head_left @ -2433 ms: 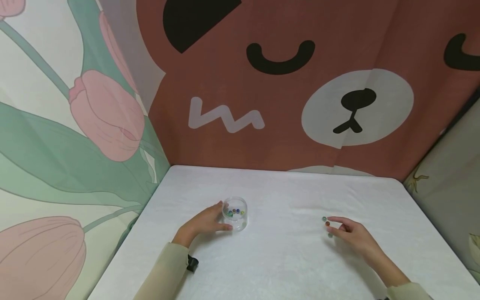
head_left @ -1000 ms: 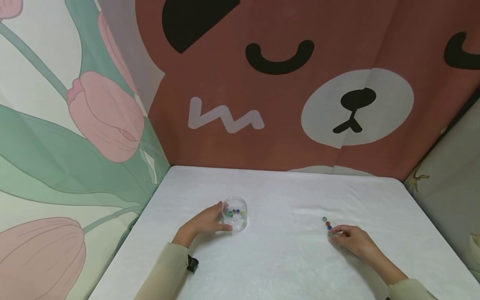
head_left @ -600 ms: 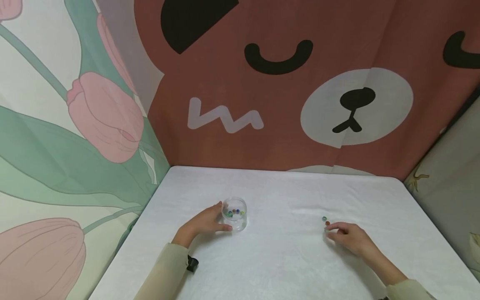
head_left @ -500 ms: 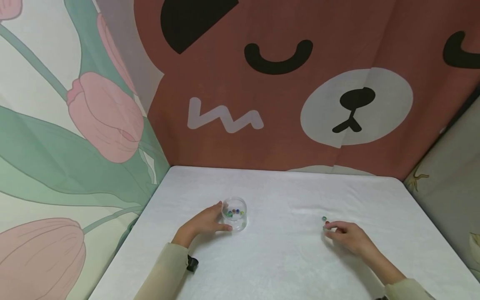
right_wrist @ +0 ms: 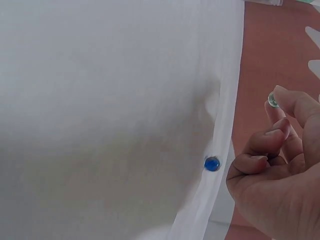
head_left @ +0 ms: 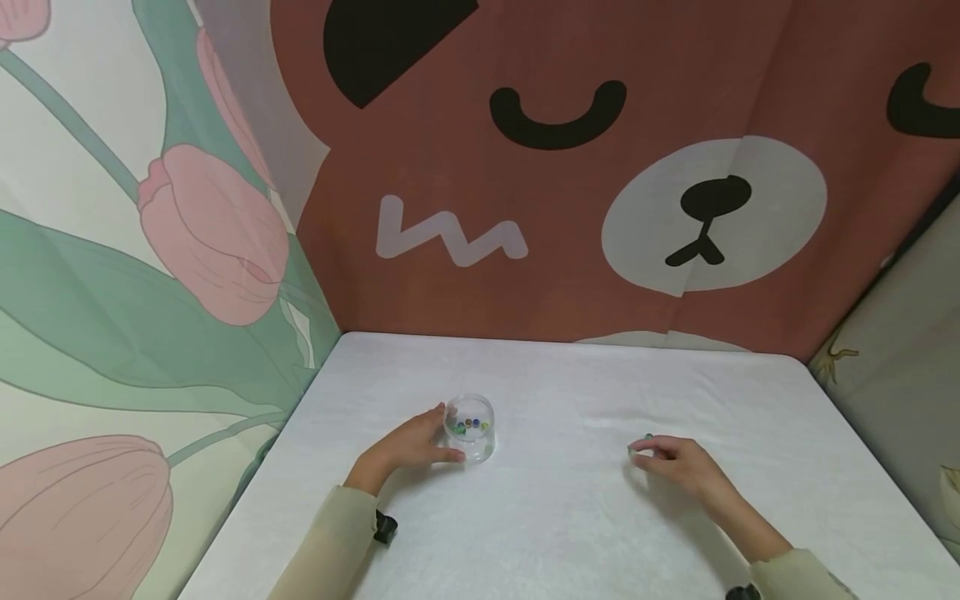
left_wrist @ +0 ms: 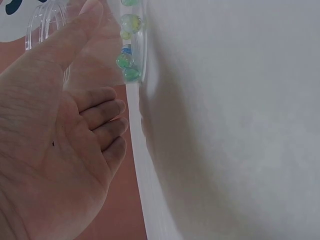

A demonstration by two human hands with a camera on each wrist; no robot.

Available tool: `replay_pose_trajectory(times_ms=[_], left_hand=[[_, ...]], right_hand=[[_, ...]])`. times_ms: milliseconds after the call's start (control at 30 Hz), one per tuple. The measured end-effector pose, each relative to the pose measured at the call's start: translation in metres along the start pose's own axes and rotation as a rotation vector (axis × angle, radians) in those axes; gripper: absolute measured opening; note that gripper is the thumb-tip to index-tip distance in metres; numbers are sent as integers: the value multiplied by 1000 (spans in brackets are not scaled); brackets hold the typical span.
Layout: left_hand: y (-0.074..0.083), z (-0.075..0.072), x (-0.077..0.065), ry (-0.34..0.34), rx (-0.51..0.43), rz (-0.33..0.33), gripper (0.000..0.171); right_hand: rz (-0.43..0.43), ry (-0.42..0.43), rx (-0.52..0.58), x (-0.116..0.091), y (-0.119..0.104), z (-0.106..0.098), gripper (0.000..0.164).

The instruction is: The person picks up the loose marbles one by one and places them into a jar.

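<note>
My left hand [head_left: 405, 442] holds a clear round jar [head_left: 480, 448] upright on the white cloth, thumb on the near side and fingers on the far side. Several coloured marbles [left_wrist: 131, 24] lie at the jar's bottom in the left wrist view. Farther right, my right hand [head_left: 686, 467] pinches a clear greenish marble [right_wrist: 273, 99] between thumb and index finger, raised off the cloth. Its other fingers curl inward. A green marble [head_left: 649, 436] shows just behind that hand. In the right wrist view a blue marble [right_wrist: 212, 163] rests on the cloth. The orange marble is hidden.
A white cloth [head_left: 555, 517] covers the table. Behind it hangs a brown curtain with a bear face [head_left: 450, 300]; a tulip-print curtain [head_left: 217, 233] stands at the left. Cloth lies between the jar and my right hand.
My right hand took hold of the greenish marble at the near end of the row, lifted it, and moved left and away with it. The left hand and jar stayed put.
</note>
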State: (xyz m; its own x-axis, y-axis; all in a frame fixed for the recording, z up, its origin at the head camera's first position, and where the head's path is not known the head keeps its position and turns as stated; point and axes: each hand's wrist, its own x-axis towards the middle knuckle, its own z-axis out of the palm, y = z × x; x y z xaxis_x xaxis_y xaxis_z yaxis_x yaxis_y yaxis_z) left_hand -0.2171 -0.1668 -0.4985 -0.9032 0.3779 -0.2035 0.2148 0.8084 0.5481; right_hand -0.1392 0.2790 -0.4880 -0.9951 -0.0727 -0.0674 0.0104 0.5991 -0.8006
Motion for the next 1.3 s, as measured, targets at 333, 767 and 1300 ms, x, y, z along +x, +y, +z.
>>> replay_pose_trajectory(times_ms=[333,767,1300], left_hand=[[-1,2,0,7,-4,-1,110],[-1,3,-1,8,-1,-11,110],[2,1,-2,-5,27,-24,110]], right_hand=[[-3,-15,73,5,-14,12,34],[-4,-26,95,18,-35,35,33],[-94,-62,179,33,-57,60,29]])
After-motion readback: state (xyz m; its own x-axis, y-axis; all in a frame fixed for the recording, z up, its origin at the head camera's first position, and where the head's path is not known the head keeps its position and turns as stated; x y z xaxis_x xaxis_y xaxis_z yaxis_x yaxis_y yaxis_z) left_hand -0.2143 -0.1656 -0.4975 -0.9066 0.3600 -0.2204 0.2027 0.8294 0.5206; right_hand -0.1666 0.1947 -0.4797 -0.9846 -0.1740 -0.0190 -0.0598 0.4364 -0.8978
